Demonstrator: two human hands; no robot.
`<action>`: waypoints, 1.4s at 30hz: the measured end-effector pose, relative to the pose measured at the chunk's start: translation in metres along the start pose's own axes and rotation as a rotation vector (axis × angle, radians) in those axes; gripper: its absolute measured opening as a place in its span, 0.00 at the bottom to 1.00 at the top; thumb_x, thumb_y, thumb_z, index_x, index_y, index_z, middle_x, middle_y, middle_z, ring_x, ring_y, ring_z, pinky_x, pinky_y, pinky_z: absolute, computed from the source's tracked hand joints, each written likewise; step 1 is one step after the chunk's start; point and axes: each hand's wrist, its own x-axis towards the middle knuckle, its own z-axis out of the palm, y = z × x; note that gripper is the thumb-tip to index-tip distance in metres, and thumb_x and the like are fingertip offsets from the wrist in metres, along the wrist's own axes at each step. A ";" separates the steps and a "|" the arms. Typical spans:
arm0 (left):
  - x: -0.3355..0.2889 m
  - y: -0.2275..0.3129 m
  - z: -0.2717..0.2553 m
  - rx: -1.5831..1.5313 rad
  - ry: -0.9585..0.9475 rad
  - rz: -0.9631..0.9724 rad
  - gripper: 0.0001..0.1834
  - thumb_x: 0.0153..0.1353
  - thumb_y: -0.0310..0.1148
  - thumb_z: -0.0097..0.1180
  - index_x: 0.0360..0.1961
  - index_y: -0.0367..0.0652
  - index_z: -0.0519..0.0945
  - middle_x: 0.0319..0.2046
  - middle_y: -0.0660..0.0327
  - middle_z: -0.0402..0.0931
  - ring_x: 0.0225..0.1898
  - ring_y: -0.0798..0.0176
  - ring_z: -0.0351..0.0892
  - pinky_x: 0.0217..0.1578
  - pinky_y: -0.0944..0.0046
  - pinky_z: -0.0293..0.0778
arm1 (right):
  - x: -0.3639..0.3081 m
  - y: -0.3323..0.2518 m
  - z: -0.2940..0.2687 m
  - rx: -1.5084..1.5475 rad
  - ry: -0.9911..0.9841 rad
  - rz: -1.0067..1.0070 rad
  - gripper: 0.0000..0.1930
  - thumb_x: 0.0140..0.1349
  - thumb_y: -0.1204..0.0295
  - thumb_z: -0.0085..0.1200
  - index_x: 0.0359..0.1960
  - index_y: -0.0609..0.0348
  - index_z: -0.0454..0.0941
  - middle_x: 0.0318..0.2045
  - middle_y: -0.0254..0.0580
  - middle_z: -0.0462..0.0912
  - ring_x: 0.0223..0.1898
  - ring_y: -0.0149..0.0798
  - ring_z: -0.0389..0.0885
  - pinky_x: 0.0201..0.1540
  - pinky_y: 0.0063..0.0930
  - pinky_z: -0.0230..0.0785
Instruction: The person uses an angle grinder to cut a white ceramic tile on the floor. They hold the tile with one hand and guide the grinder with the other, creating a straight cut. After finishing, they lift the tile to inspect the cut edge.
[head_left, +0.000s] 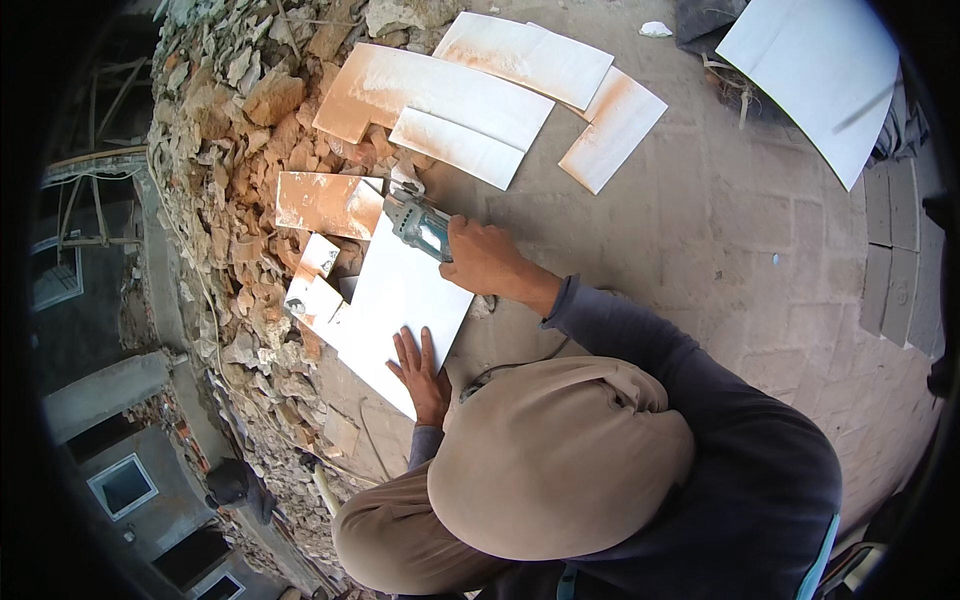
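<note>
My left hand (423, 378) lies on a large white tile (400, 285) with its fingers spread, pressing near the tile's near edge. In my right hand (490, 262) is a teal and grey angle grinder (420, 224), gripped around its body. The grinder's head sits at the far end of the white tile, beside a tile piece coated in orange dust (328, 203). Its disc is mostly hidden, so I cannot tell whether it touches the tile. Small cut tile pieces (318, 300) lie against the tile's left side.
Broken bricks and rubble (262, 110) are heaped along the left. Several dusty white tiles (450, 95) lie beyond the grinder on the paved floor (720, 240). Another white tile (820, 85) leans at the far right, near grey blocks (890, 245). A cable (520, 367) runs beside my bent knee.
</note>
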 end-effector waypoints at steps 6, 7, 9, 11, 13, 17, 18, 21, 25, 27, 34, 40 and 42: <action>0.000 -0.002 0.003 -0.031 0.009 0.001 0.50 0.54 0.19 0.59 0.81 0.56 0.63 0.84 0.51 0.45 0.85 0.42 0.37 0.75 0.21 0.28 | 0.003 0.003 0.011 0.010 0.010 -0.012 0.28 0.55 0.66 0.68 0.49 0.81 0.73 0.42 0.73 0.85 0.42 0.65 0.89 0.47 0.50 0.85; 0.000 -0.002 0.003 -0.035 0.009 0.001 0.50 0.54 0.19 0.58 0.81 0.56 0.63 0.84 0.51 0.45 0.85 0.42 0.37 0.75 0.21 0.28 | 0.005 0.003 0.012 0.017 0.013 -0.023 0.28 0.55 0.66 0.68 0.48 0.81 0.74 0.41 0.74 0.85 0.42 0.65 0.89 0.47 0.50 0.85; 0.000 -0.002 0.002 -0.035 0.003 0.000 0.50 0.54 0.18 0.57 0.81 0.55 0.64 0.84 0.51 0.45 0.85 0.42 0.37 0.75 0.21 0.28 | 0.008 0.005 0.014 0.025 0.007 -0.032 0.29 0.55 0.66 0.68 0.48 0.82 0.74 0.41 0.74 0.85 0.42 0.66 0.89 0.47 0.49 0.85; 0.000 -0.002 0.001 -0.012 0.004 0.002 0.50 0.53 0.17 0.56 0.80 0.55 0.64 0.84 0.51 0.45 0.85 0.42 0.37 0.75 0.21 0.28 | 0.012 0.006 0.015 0.016 -0.010 -0.030 0.29 0.54 0.66 0.68 0.48 0.83 0.74 0.40 0.75 0.85 0.42 0.66 0.89 0.47 0.49 0.85; 0.001 -0.001 0.001 -0.033 0.000 0.003 0.50 0.53 0.17 0.55 0.80 0.55 0.64 0.84 0.51 0.44 0.85 0.42 0.37 0.75 0.21 0.28 | 0.015 0.006 0.015 0.027 -0.012 -0.027 0.30 0.54 0.66 0.68 0.49 0.84 0.74 0.40 0.75 0.85 0.42 0.66 0.89 0.47 0.49 0.84; 0.002 -0.002 0.001 -0.010 -0.011 -0.005 0.50 0.53 0.17 0.56 0.80 0.54 0.64 0.84 0.50 0.44 0.85 0.42 0.37 0.75 0.21 0.28 | 0.017 0.007 0.016 0.003 -0.020 -0.010 0.31 0.53 0.66 0.69 0.50 0.85 0.74 0.41 0.75 0.85 0.42 0.66 0.89 0.47 0.49 0.84; 0.002 -0.002 0.001 -0.024 -0.005 0.005 0.50 0.53 0.17 0.56 0.80 0.54 0.64 0.84 0.50 0.44 0.85 0.42 0.36 0.75 0.21 0.28 | 0.017 0.008 0.015 0.014 -0.020 -0.016 0.31 0.53 0.66 0.69 0.50 0.85 0.74 0.41 0.75 0.85 0.42 0.66 0.89 0.47 0.49 0.84; 0.001 -0.002 0.001 -0.019 -0.016 0.001 0.50 0.53 0.18 0.56 0.81 0.54 0.64 0.84 0.50 0.43 0.85 0.41 0.36 0.75 0.22 0.28 | 0.018 0.009 0.015 0.014 -0.037 -0.007 0.32 0.53 0.66 0.69 0.50 0.85 0.74 0.41 0.75 0.85 0.42 0.65 0.89 0.48 0.49 0.84; 0.002 -0.003 0.001 -0.021 -0.021 -0.001 0.50 0.53 0.18 0.57 0.81 0.54 0.63 0.84 0.50 0.43 0.85 0.41 0.35 0.75 0.22 0.27 | 0.019 0.010 0.016 0.012 -0.041 -0.015 0.32 0.53 0.66 0.68 0.50 0.86 0.74 0.41 0.75 0.85 0.43 0.65 0.89 0.48 0.48 0.84; 0.001 -0.003 0.001 -0.017 -0.018 0.003 0.50 0.53 0.18 0.57 0.81 0.54 0.63 0.84 0.50 0.43 0.85 0.41 0.35 0.75 0.22 0.27 | 0.020 0.012 0.018 0.017 -0.032 -0.039 0.31 0.53 0.66 0.68 0.49 0.85 0.74 0.40 0.75 0.85 0.41 0.67 0.89 0.46 0.50 0.85; 0.001 -0.004 0.000 -0.045 -0.012 0.020 0.51 0.52 0.17 0.56 0.81 0.54 0.63 0.85 0.51 0.43 0.85 0.42 0.35 0.75 0.22 0.27 | 0.025 0.015 0.025 0.009 0.006 -0.082 0.30 0.54 0.65 0.68 0.47 0.82 0.73 0.37 0.76 0.85 0.38 0.70 0.89 0.42 0.52 0.85; 0.001 -0.004 0.001 -0.038 0.001 0.026 0.50 0.53 0.19 0.56 0.81 0.55 0.63 0.85 0.51 0.43 0.85 0.42 0.35 0.75 0.22 0.27 | 0.025 0.015 0.024 -0.006 -0.019 -0.080 0.29 0.54 0.65 0.68 0.47 0.82 0.73 0.36 0.75 0.85 0.38 0.69 0.90 0.42 0.53 0.85; 0.001 -0.005 0.001 -0.030 -0.002 0.021 0.50 0.54 0.19 0.56 0.81 0.55 0.63 0.85 0.51 0.43 0.85 0.42 0.35 0.75 0.21 0.27 | 0.024 0.015 0.023 -0.007 -0.024 -0.080 0.29 0.55 0.65 0.67 0.47 0.83 0.73 0.36 0.75 0.85 0.38 0.69 0.90 0.42 0.53 0.85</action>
